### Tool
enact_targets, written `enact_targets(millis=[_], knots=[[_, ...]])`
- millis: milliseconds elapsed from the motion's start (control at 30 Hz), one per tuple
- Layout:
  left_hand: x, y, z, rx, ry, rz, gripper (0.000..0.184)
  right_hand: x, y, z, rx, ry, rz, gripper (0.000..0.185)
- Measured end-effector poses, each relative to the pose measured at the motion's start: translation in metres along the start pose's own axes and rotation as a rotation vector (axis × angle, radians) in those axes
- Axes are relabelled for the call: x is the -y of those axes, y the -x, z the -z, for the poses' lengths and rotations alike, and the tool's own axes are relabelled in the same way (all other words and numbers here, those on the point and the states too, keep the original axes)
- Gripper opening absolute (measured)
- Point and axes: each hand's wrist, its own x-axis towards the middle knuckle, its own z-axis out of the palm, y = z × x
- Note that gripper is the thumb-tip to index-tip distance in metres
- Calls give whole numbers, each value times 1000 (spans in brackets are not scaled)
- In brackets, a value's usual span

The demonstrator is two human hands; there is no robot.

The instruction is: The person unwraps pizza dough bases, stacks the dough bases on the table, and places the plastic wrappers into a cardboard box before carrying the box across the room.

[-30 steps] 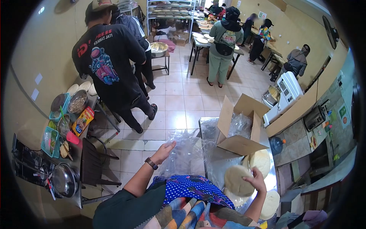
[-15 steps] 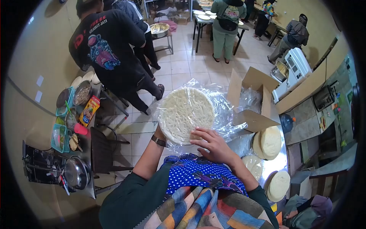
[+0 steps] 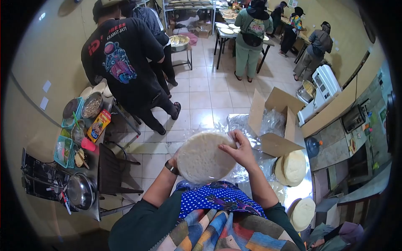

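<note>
A round, pale pizza crust (image 3: 206, 159) in a clear plastic bag is held in front of my apron, its finely dimpled face towards me. My left hand (image 3: 173, 162), with a watch at the wrist, holds the crust's left edge; most of its fingers are hidden behind. At the upper right rim, my right hand (image 3: 240, 149) pinches the clear plastic between thumb and fingers. More clear plastic sheets (image 3: 247, 125) lie on the metal table just beyond that hand. Stacked pale crusts (image 3: 295, 168) rest to the right, with another stack (image 3: 303, 214) nearer me.
An open cardboard box (image 3: 281, 144) with clear plastic inside stands on the table to the right. At left, a side table carries a pan of filling (image 3: 92, 105), green baskets (image 3: 63, 151) and a metal pot (image 3: 81, 191). A chair (image 3: 113, 169) stands beside it. Several people work farther off.
The bagged crust has come lower and closer to my body, and a smoother face now shows. My right hand has gone from lying on its front to pinching plastic at the upper right rim.
</note>
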Motion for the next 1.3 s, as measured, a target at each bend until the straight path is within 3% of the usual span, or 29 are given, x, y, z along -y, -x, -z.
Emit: enact_targets(millis=[33, 67, 133, 200, 267, 300, 467, 533, 667, 733, 833, 900, 933, 1000, 1033, 1067, 1133, 1200, 1267, 1300], knots=[[-1, 2, -2, 1, -21, -2, 53, -1, 0, -2, 38, -287, -89, 28], [-3, 3, -3, 1, -43, -3, 53, 1, 1, -1, 39, -280, -77, 28], [-10, -4, -11, -3, -85, -4, 53, 4, 4, 1, -146, -544, -159, 25], [-9, -6, -1, -103, -67, 6, 60, -10, 2, 5, -185, -617, -201, 29], [-4, -7, 17, -206, -47, 22, 67, -5, -1, 6, -491, -1066, -172, 41], [0, -6, 30, -198, 47, 59, 67, -13, -1, 5, -525, -1095, -160, 53], [10, -14, 17, -251, 169, 32, 70, -31, 16, -29, -435, -1263, -351, 53], [9, -11, -1, -253, 153, 0, 74, -37, 21, -44, -421, -1164, -425, 55], [13, -7, -5, -190, 415, -53, 76, -35, 30, -53, -285, -917, -296, 57], [16, -9, -1, -321, 119, 57, 66, -29, 33, -55, -279, -890, -262, 62], [15, -10, 17, -374, 124, 32, 57, -16, 36, -49, -318, -679, -197, 59], [9, -12, 21, -389, 102, 13, 55, 0, 35, -27, -517, 249, 276, 53], [4, -11, 26, -361, 109, 24, 54, -3, 33, -16, -515, 251, 278, 53], [-3, -11, 28, -332, 116, 42, 54, -10, 33, 3, -22, 636, 578, 39], [-8, -9, 27, -347, 57, 58, 51, -14, 33, 0, 42, 550, 502, 22], [-13, -9, 24, -360, -3, 73, 49, -22, 32, 0, 35, 552, 496, 22], [-18, -8, 12, -379, -48, 74, 50, -34, 32, 1, 249, 483, 481, 21], [-16, -9, 13, -397, -216, -8, 52, -36, 33, 4, 244, 417, 476, 12], [-17, -7, 9, -396, -220, -8, 53, -31, 36, 12, 313, 94, 245, 8], [-17, -6, 8, -396, -223, -5, 53, -40, 40, 15, 314, 94, 246, 8]])
